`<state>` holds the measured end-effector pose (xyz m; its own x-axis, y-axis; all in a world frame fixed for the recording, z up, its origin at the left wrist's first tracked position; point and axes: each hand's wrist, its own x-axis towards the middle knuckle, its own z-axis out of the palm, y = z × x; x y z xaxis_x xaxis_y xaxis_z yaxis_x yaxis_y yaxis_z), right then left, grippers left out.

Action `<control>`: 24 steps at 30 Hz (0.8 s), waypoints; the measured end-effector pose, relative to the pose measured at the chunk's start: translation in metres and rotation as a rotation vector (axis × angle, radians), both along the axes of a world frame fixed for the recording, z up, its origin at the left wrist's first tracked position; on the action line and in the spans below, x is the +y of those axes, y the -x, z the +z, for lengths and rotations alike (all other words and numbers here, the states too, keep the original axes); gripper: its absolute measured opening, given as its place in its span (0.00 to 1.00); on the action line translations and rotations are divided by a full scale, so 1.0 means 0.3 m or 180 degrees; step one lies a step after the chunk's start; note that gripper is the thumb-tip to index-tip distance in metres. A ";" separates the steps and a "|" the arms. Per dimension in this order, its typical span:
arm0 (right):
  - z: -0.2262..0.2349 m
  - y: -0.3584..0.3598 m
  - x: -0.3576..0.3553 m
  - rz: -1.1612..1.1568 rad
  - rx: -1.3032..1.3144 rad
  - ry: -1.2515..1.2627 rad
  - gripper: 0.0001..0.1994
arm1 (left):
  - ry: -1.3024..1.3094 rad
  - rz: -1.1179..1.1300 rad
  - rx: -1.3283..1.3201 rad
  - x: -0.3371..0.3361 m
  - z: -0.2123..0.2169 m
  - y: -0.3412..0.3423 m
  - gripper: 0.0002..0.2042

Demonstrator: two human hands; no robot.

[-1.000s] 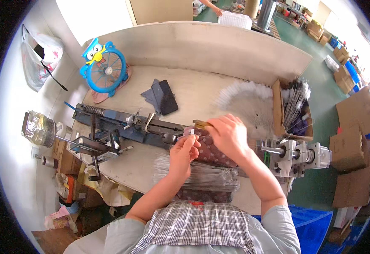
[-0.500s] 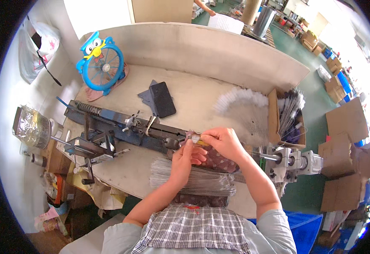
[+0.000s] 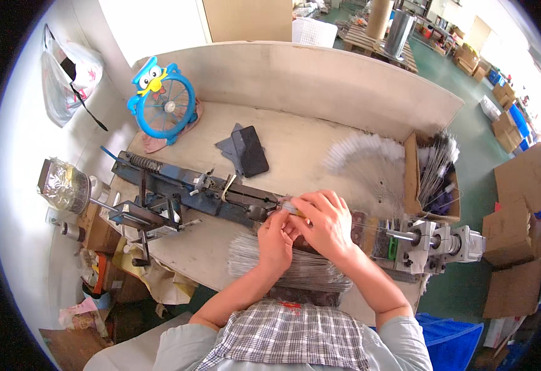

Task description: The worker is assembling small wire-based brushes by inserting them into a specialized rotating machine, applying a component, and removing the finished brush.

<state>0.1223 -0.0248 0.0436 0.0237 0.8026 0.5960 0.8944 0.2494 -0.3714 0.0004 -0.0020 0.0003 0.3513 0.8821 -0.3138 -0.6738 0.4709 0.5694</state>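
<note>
My left hand (image 3: 275, 244) and my right hand (image 3: 329, 224) meet at the near end of a dark metal bench fixture (image 3: 190, 190). Between their fingertips is a small white piece (image 3: 290, 208) with a bit of yellow, mostly covered by the fingers. Both hands are closed on it, the right one reaching over from above. Just below them a thick bundle of thin metal wires (image 3: 320, 271) lies across a dark dotted cloth (image 3: 307, 295). A pale band (image 3: 227, 187) is looped round the fixture's rail.
At the right edge stands a motor-like unit with a metal shaft (image 3: 403, 235). White-tipped wire brushes (image 3: 369, 154) fan out beside a cardboard box (image 3: 414, 176) of more brushes. Farther back are a black phone-like slab (image 3: 250, 151) and a blue cartoon fan (image 3: 166, 105). A crank (image 3: 140, 247) juts out left.
My right hand has come in closer, its fingers now covering more of the small piece. The whole view has shifted slightly. Another person's hand at the back is gone from sight.
</note>
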 end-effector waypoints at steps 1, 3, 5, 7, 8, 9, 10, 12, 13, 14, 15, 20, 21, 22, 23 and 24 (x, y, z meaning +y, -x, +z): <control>0.002 -0.007 -0.002 0.0095 -0.0029 -0.0086 0.11 | -0.0091 0.0007 0.0027 0.002 -0.012 -0.002 0.06; 0.015 0.003 -0.006 0.0108 -0.0032 -0.0104 0.11 | -0.0177 -0.0035 0.0062 0.001 -0.015 0.004 0.06; 0.020 0.001 -0.011 0.0133 -0.0056 -0.0120 0.10 | -0.0170 0.0131 0.0029 0.002 -0.005 0.010 0.04; 0.017 -0.010 -0.017 0.0177 -0.0082 -0.0064 0.11 | -0.0121 0.0115 0.0117 -0.001 0.007 0.008 0.03; 0.013 -0.021 -0.023 0.0209 -0.0104 -0.0073 0.11 | -0.0076 0.0145 0.0214 0.001 0.014 0.007 0.03; 0.003 -0.037 -0.034 0.0189 -0.0094 -0.0089 0.11 | -0.0081 0.0182 0.0191 0.003 0.018 0.004 0.03; 0.001 -0.048 -0.036 0.0174 -0.0085 -0.0103 0.11 | -0.0148 0.0092 0.0193 0.005 0.021 -0.002 0.03; 0.005 -0.052 -0.045 0.0203 -0.0095 -0.0071 0.11 | -0.0183 0.0032 0.0190 -0.007 0.013 -0.004 0.04; 0.007 -0.053 -0.050 0.0195 -0.0090 -0.0053 0.12 | -0.0272 0.0077 0.0142 -0.008 -0.001 -0.006 0.05; 0.013 -0.043 -0.046 0.0195 -0.0072 -0.0017 0.12 | -0.0370 0.0078 0.0097 -0.004 -0.010 -0.006 0.06; 0.020 -0.027 -0.041 0.0183 -0.0078 -0.0014 0.12 | -0.0368 0.0066 0.0090 -0.003 -0.013 -0.001 0.06; 0.004 -0.009 -0.029 0.0216 -0.0037 0.0032 0.12 | -0.0022 0.0050 0.0094 0.002 0.004 0.011 0.07; -0.001 -0.017 -0.030 0.0223 -0.0004 0.0010 0.13 | -0.0029 0.0083 0.0082 0.003 -0.002 0.007 0.07; 0.000 -0.025 -0.026 0.0238 0.0004 0.0043 0.13 | -0.0085 0.0092 -0.0003 0.006 -0.013 -0.001 0.07; 0.007 -0.024 -0.029 0.0240 0.0002 0.0053 0.13 | -0.0126 0.0072 -0.0078 0.000 -0.016 -0.004 0.07; 0.016 -0.023 -0.030 0.0244 -0.0033 0.0069 0.14 | -0.0115 0.0072 -0.0079 -0.003 -0.014 -0.001 0.07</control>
